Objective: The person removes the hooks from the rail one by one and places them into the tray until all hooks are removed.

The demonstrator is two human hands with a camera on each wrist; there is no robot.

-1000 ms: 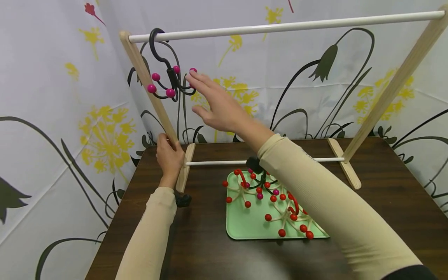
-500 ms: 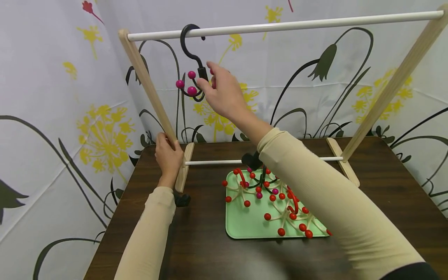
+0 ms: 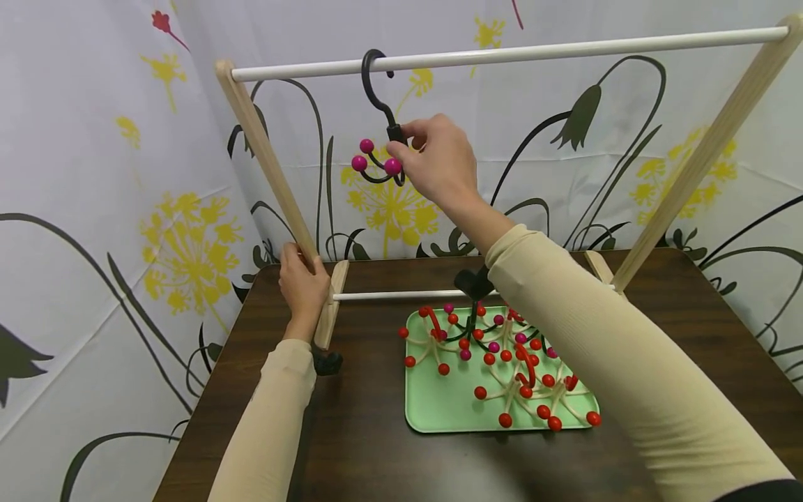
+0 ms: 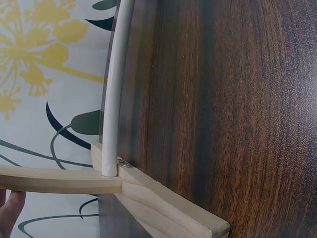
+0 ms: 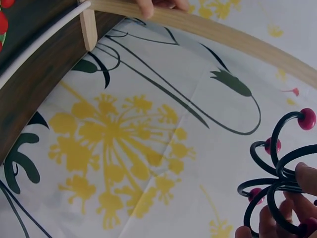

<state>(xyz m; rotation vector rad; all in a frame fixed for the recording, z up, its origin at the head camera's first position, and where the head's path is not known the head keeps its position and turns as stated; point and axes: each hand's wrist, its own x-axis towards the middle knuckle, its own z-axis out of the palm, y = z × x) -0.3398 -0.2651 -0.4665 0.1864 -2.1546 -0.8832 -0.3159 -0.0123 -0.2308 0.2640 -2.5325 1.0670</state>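
A black multi-armed hook hanger (image 3: 396, 131) with pink ball tips hangs from the upper white rod (image 3: 533, 52), left of its middle. My right hand (image 3: 442, 157) pinches its stem between thumb and fingers. In the right wrist view, the hanger's curved arms (image 5: 271, 199) spread around my fingertips. My left hand (image 3: 304, 282) grips the lower part of the left wooden post (image 3: 263, 153), just above its foot. Only a fingertip or two (image 4: 11, 210) shows beside that post in the left wrist view.
On the dark table (image 3: 376, 460), a green tray (image 3: 433, 415) bears several red-tipped hangers (image 3: 434, 322) and black ones with pink tips (image 3: 472, 326). A lower white rod (image 3: 389, 295) joins the feet. At the right stands another wooden post (image 3: 702, 160); a flowered curtain (image 3: 157, 125) is behind.
The hanger has slid right along the upper rod, away from the left post. My right hand has moved right and closed its fingers on the stem. My left hand has stayed on the post.
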